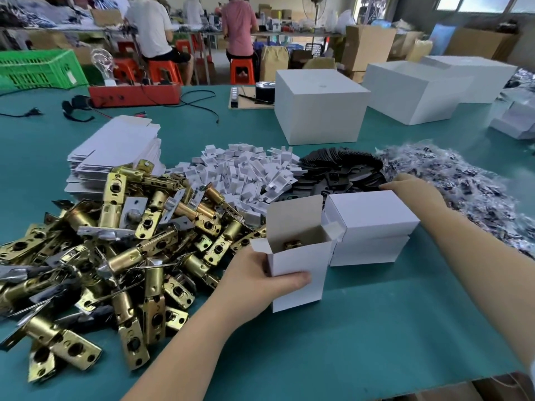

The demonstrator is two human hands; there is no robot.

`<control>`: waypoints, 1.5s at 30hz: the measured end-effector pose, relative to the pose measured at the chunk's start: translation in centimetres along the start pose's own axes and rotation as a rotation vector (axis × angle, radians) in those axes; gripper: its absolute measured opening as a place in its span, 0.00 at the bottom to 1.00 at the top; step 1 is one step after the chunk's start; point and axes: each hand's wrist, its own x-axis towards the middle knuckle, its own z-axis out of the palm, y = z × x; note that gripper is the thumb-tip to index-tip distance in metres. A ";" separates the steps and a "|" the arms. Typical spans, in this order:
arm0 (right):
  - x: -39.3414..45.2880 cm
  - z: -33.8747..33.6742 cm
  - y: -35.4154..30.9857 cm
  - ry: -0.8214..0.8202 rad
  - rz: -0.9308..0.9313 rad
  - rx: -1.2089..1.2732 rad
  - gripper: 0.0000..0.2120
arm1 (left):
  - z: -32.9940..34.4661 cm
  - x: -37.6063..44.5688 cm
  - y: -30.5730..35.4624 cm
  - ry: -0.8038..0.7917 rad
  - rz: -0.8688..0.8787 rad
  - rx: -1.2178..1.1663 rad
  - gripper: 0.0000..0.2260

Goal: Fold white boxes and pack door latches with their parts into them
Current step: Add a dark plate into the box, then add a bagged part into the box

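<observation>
White small box (pixel 299 270) stands upright on the teal table (pixel 362 328), top flaps open, left hand (pixel 260 280) gripping its lower left side with the thumb across the front face. Brass latch (pixel 292 244) is visible down inside the box. Right hand (pixel 411 186) is stretched out to the far side, at the edge of the black plate pile (pixel 341 175) and next to the heap of bagged parts (pixel 463 186); fingers are hidden from here, can't tell if it's holding anything. Two closed white boxes (pixel 370 227) are stacked just right of the open one, touching it. Big heap of brass latches (pixel 115 241) sits to the left, right up against the open box. Behind the heap: stack of flat unfolded box blanks (pixel 115 149), then a pile of small white card inserts (pixel 246 172) between blanks and black plates. Farther back on the table: large white cartons (pixel 318 105), a red tool tray (pixel 133 95) with cables, a green crate (pixel 37 68) at far left. People on orange stools (pixel 165 69) work at another bench in the background.
</observation>
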 end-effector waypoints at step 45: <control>-3.7 -0.2 -1.9 0.090 0.198 0.764 0.17 | 0.7 -0.5 -0.9 0.102 0.088 0.112 0.17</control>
